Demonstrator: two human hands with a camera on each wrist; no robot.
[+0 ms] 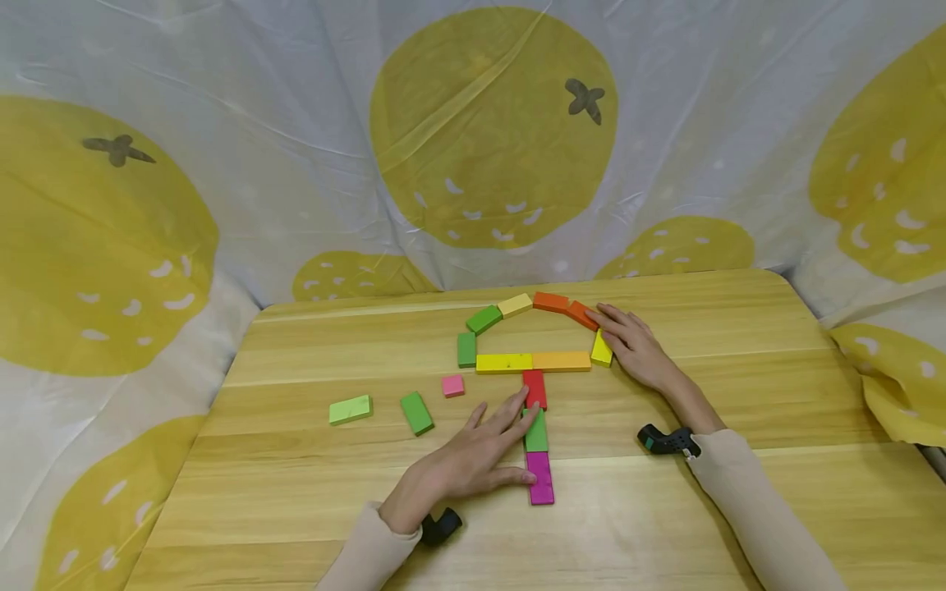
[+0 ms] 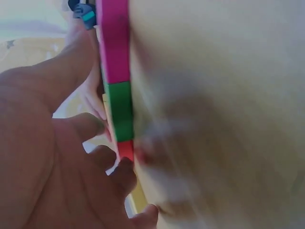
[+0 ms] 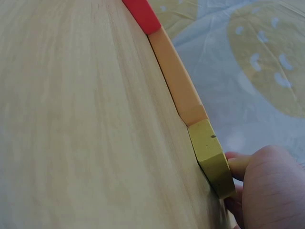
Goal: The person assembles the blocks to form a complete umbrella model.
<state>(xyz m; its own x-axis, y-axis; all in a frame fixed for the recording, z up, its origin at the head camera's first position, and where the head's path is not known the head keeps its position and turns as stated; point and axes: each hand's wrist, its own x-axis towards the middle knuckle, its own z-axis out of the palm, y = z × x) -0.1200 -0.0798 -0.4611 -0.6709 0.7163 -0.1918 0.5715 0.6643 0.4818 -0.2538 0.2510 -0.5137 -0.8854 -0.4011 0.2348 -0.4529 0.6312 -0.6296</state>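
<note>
Flat coloured blocks form an umbrella-like outline on the table. Its stem is a red block (image 1: 537, 384), a green block (image 1: 537, 435) and a magenta block (image 1: 542, 484) end to end. My left hand (image 1: 469, 460) lies along this stem, fingertips at the red and green blocks, thumb at the magenta block (image 2: 116, 43). Across the stem's top run a long yellow block (image 1: 504, 363) and a light orange block (image 1: 563, 362). My right hand (image 1: 637, 351) has fairly straight fingers at the arch's right side, touching an orange-red block (image 1: 580, 315) and beside a yellow block (image 1: 601, 351).
The arch continues with another orange-red block (image 1: 550, 302), a pale yellow block (image 1: 515, 306) and two green blocks, one upper (image 1: 484, 319), one lower (image 1: 466, 350). Left of the stem lie a light green block (image 1: 351, 410), a green block (image 1: 417, 413) and a pink block (image 1: 452, 386).
</note>
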